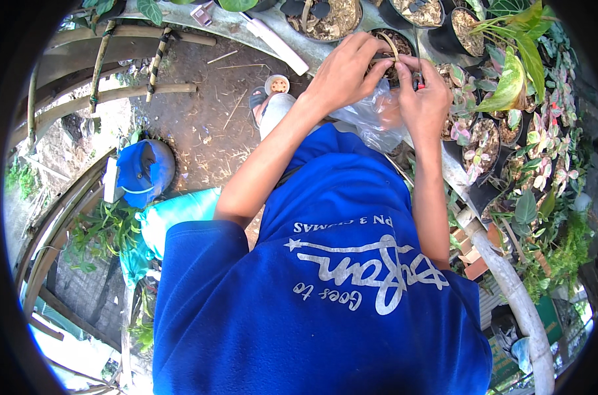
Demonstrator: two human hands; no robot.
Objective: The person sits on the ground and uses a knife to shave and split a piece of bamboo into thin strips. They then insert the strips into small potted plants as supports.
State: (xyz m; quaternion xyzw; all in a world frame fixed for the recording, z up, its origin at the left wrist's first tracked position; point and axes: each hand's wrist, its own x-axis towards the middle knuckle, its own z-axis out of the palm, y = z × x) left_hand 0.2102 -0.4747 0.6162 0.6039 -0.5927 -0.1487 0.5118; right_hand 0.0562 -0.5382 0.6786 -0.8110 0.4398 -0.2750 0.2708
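At the top of the view, both hands meet over a small black pot of brown chips. A thin, curved tan stem passes between the fingertips. My left hand pinches it from the left, fingers closed. My right hand is closed too, its thumb and forefinger at the stem's lower end. A slim dark item with a red part shows by the right fingers; its kind I cannot make out. Under the hands lies a clear plastic bag with something orange-brown in it.
More black pots of chips line the ledge, and leafy pink-green plants crowd the right. A white bar-shaped object lies left of the hands. A blue-draped round container and bamboo rails stand at left.
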